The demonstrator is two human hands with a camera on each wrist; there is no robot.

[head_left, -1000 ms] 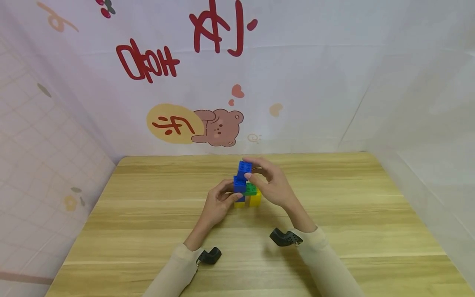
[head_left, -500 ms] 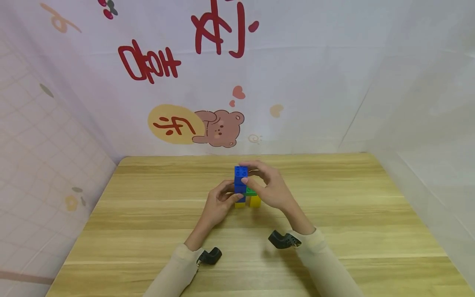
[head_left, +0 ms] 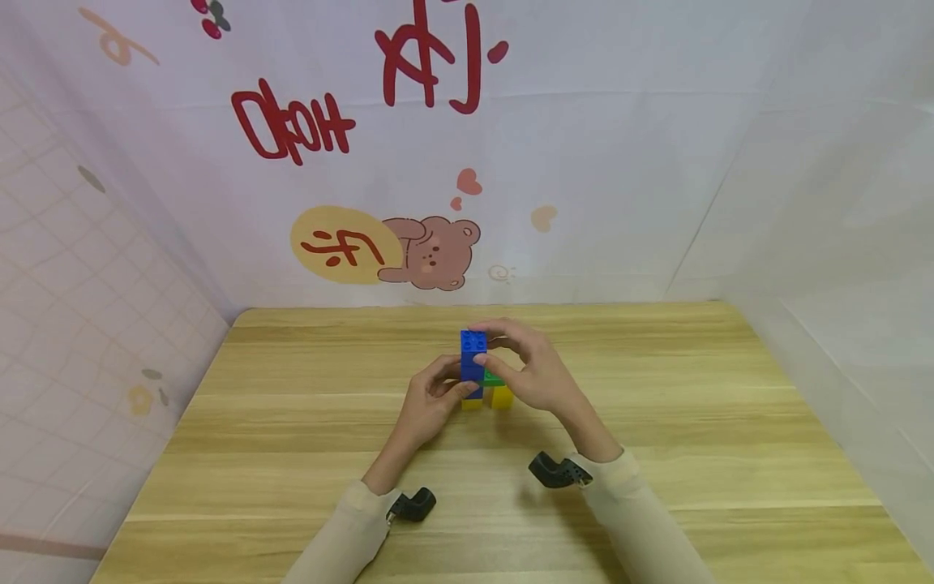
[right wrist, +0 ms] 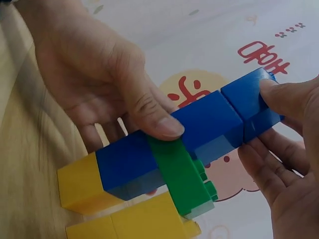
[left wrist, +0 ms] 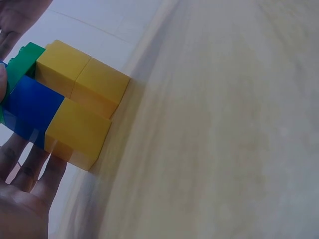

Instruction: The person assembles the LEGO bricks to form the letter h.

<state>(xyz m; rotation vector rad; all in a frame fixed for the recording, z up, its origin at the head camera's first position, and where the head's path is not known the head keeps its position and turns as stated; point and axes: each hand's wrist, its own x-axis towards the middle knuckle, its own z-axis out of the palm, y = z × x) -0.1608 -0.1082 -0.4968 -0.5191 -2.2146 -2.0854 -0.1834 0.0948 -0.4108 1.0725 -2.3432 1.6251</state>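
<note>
A small toy-brick structure stands on the table in front of me. Its left column has a yellow brick at the bottom and a blue brick above it. A flat green brick bridges from there onto two stacked yellow bricks. Higher up is a second blue brick, capped by a top blue brick with a thin seam between them. My left hand grips the column around its middle, thumb at the green brick. My right hand pinches the top blue brick between thumb and fingers.
The wood-grain table extends around the structure. Behind it hangs a white printed cloth with a bear and red lettering. Pale sheets flank both sides. A black wrist device sits at each sleeve cuff.
The top blue brick, tilted above the column a second ago, has come down and now lines up on the blue brick below, with the right hand. The left hand keeps its place.
</note>
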